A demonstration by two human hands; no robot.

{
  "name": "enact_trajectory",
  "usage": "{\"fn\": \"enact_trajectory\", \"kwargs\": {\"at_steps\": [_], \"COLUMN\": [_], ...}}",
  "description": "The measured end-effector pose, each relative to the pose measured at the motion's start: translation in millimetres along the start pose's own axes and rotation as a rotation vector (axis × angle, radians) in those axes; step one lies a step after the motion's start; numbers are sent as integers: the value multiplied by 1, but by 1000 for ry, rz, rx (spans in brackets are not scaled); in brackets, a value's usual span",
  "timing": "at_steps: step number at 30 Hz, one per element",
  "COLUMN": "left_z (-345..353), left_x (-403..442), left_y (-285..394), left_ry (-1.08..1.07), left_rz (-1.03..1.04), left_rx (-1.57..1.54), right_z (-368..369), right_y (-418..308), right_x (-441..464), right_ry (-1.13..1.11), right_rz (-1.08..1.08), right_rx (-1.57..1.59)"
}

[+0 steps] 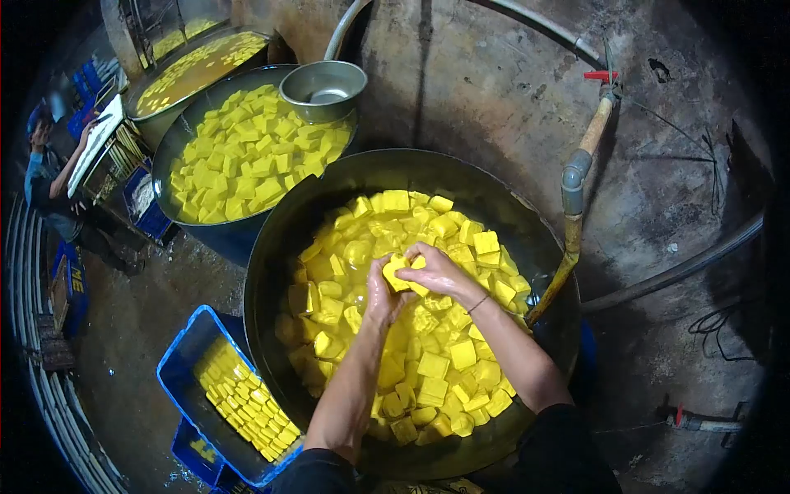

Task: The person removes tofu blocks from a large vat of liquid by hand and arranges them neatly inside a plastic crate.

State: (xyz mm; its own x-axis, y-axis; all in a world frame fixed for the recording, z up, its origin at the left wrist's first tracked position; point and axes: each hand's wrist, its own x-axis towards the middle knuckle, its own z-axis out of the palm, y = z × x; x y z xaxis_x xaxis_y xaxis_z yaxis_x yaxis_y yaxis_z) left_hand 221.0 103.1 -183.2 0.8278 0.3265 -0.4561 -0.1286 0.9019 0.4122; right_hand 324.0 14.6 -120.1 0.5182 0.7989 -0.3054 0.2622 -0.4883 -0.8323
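Observation:
My left hand and my right hand come together over the middle of a large dark round vat. Between them they hold yellow tofu blocks, at least two by the look of it. My left hand cups the blocks from the left and below, while the fingers of my right hand close over them from the right. Below, many yellow cubes lie in yellow liquid, some poking above the surface. The undersides of the held blocks are hidden by my fingers.
At lower left, a blue crate holds rows of yellow blocks. Behind stands another vat full of them, a metal ladle at its rim. A pipe with a red valve handle runs down into my vat. Another person stands far left.

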Motion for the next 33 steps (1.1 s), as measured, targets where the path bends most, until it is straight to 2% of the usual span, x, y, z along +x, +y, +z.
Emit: {"fn": "enact_trajectory", "kwargs": {"at_steps": [1, 2, 3, 4, 6, 7, 8, 10, 11, 12, 13, 14, 15, 17, 18, 19, 20, 21, 22, 25, 26, 28, 30, 32, 33], "left_z": [-2, -9, -10, -10, -5, -4, -6, -6, -5, 1, -2, -6, 15, 24, 27, 26, 22, 19, 16, -5, -16, -46, -70, -100, -106], "left_x": [5, 15, 17, 17, 15, 16, 11, -8, -15, -26, -29, -31, -56, -77, -90, -100, -112, -127, -140, -173, -180, -187, -196, -212, -219], "left_y": [-3, -8, -11, -17, -17, -13, -2, 26, 42, 60, 79, 97, 117, 140, 150, 159, 167, 176, 185, 210, 215, 220, 217, 209, 210], "left_ry": [-1, -31, -61, -60, 41, -48, -45, -75, -42, -24, -69, -114, -53, -56, -84, -105, -106, -123, -141, -31, -11, 27, 72, -23, 78], "left_rz": [6, 17, 26, 30, 114, 169, 191, 167, 233, 299, 317, 334, 347, 436, 467, 482, 501, 526, 552, 653, 681, 703, 669, 664, 625], "left_rx": [-6, -143, -281, -291, -509, -609, -617, -642, -645, -639, -634, -627, -667, -714, -757, -829, -833, -824, -820, -833, -829, -756, -708, -534, -621], "right_z": [3, 6, 6, 13, 33, 43, 43, 30, 30, 32, 43, 63, 89, 139, 159, 161, 159, 142, 121, 107, 106, 127, 165, 202, 219], "right_y": [-2, -4, -18, -17, -10, -10, -17, -37, -42, -39, -36, -17, 11, 77, 115, 121, 91, 61, 0, -87, -120, -191, -242, -275, -274], "right_x": [1, 3, -1, 0, 7, 10, 19, 47, 58, 71, 81, 99, 122, 168, 186, 188, 171, 144, 98, 35, 13, -24, -50, -63, -56], "right_ry": [67, 127, 103, 96, 448, 304, 290, -114, 160, 185, 29, -56, -94, -91, -58, -42, 27, -172, -209, -296, -290, -232, -129, -103, -142], "right_rz": [-123, -247, -301, -301, -613, -434, -452, -32, -107, 8, 78, 61, 4, -82, -39, -244, -443, -181, 140, 3, 8, -352, -776, -788, -757], "right_rx": [15, 28, -35, -42, -608, -626, -626, 407, 365, 257, 243, 204, 114, -71, 247, -8, -262, 318, 896, 591, 581, 84, 59, -141, -217]}}
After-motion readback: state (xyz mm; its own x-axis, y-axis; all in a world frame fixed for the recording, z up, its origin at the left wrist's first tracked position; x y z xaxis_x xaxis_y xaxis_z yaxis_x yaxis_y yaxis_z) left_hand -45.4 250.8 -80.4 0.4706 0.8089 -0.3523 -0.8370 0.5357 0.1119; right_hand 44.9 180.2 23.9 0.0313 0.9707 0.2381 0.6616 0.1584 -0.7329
